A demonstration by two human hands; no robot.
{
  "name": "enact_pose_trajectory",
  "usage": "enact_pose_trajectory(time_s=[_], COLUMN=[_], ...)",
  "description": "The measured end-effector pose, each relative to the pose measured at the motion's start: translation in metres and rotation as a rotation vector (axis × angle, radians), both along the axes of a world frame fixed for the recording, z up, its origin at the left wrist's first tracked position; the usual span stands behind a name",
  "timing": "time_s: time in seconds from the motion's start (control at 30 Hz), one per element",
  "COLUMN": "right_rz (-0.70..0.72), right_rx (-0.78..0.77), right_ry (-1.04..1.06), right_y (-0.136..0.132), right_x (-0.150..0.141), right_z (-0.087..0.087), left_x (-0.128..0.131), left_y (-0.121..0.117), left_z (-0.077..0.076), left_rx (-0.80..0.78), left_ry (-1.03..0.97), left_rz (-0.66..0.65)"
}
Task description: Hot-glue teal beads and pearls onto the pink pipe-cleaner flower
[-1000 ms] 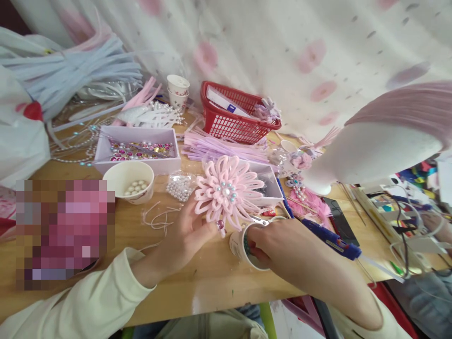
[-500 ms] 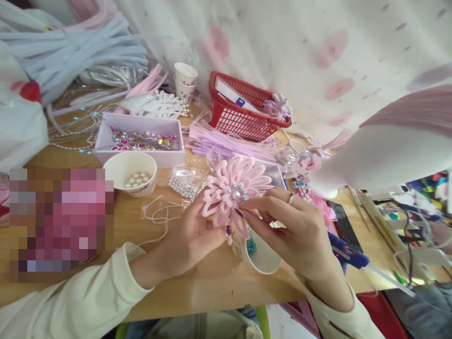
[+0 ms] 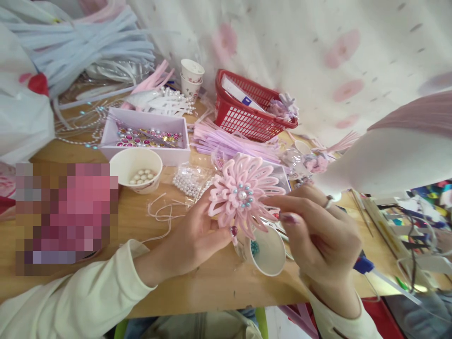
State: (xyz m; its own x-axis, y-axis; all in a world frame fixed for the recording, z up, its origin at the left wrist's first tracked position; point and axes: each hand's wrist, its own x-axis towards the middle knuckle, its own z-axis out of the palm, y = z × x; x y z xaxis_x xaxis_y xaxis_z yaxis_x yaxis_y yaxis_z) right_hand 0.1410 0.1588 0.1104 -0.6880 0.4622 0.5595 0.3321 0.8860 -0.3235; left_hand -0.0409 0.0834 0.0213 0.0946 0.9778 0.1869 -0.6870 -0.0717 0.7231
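Observation:
My left hand point(image 3: 192, 238) grips a pink pipe-cleaner flower point(image 3: 243, 193) from behind and below, holding it upright over the wooden table point(image 3: 197, 282). Pearl and blue beads sit in the flower's centre. My right hand point(image 3: 318, 233) hovers just right of the flower with fingers curled and pressed together near its petals; what they pinch, if anything, is too small to see. Below the flower stands a white paper cup point(image 3: 266, 252) with blue beads inside, tilted toward me.
A white cup with pearls point(image 3: 136, 169), a bag of pearls point(image 3: 189, 179), a lilac tray of gems point(image 3: 146, 136), a red basket point(image 3: 252, 113), lilac pipe cleaners point(image 3: 229, 141) and a white mannequin head point(image 3: 391, 157) crowd the table. A blue glue gun point(image 3: 363, 264) lies behind my right hand.
My right hand left the bead cup, rose to the flower's centre, then drew back slightly to the right. The flower was lifted a little by my left hand.

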Motion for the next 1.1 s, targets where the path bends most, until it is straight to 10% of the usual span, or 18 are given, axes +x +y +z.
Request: enact_pose_trajectory(time_s=[1.1], right_rz=[0.011], right_rx=[0.271], right_ry=[-0.233], right_y=[-0.004], right_x=[0.004], right_z=[-0.013], left_x=[0.0], left_y=[-0.001], left_z=[0.003], left_rx=[-0.037], left_ry=[-0.009], left_rz=[-0.019])
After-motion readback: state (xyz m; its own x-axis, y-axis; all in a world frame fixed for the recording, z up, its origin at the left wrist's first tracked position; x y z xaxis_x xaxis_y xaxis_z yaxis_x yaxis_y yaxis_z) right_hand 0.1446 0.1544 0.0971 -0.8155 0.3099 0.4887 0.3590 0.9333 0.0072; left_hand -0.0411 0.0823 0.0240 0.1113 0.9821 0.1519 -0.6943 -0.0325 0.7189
